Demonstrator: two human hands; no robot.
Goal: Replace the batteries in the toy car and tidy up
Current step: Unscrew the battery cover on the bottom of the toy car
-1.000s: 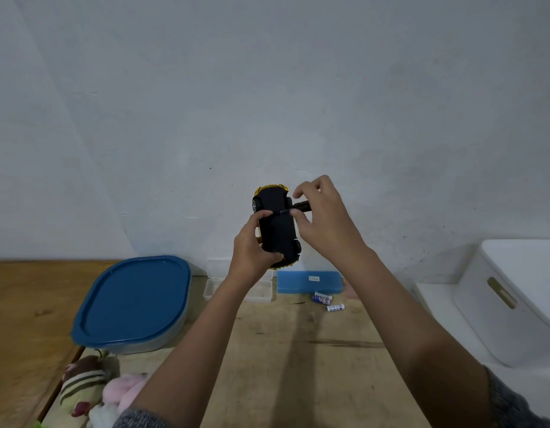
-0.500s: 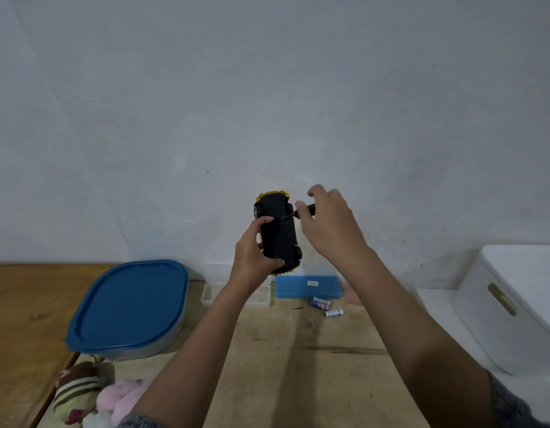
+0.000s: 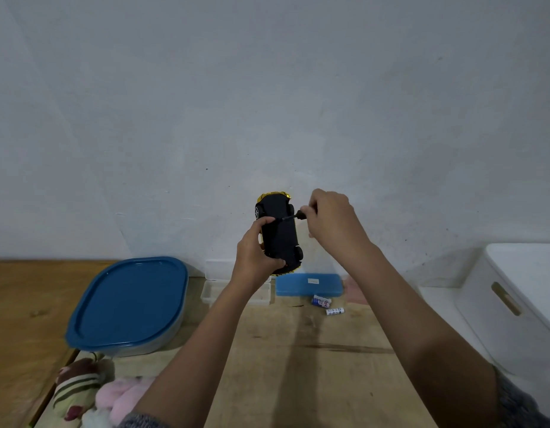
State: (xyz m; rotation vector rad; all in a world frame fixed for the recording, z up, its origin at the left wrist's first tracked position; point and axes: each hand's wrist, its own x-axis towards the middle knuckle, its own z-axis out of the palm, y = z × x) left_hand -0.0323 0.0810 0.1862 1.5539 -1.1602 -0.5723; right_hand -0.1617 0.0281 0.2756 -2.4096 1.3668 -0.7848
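Observation:
My left hand (image 3: 255, 251) grips a yellow toy car (image 3: 280, 233) and holds it up in front of the wall, its black underside turned toward me. My right hand (image 3: 332, 223) pinches a small black screwdriver (image 3: 293, 216) whose tip touches the underside near the upper end. Two batteries (image 3: 327, 305) lie on the wooden table (image 3: 298, 350) below, next to a blue case (image 3: 309, 284).
A blue-lidded container (image 3: 128, 302) sits at the left. Small clear plastic boxes (image 3: 212, 284) stand by the wall behind my left wrist. A white bin (image 3: 514, 301) stands at the right. Plush toys (image 3: 91, 393) lie at the lower left.
The car and both hands sit slightly lower in view. My right hand's fingers have shifted on the screwdriver, which stays against the underside.

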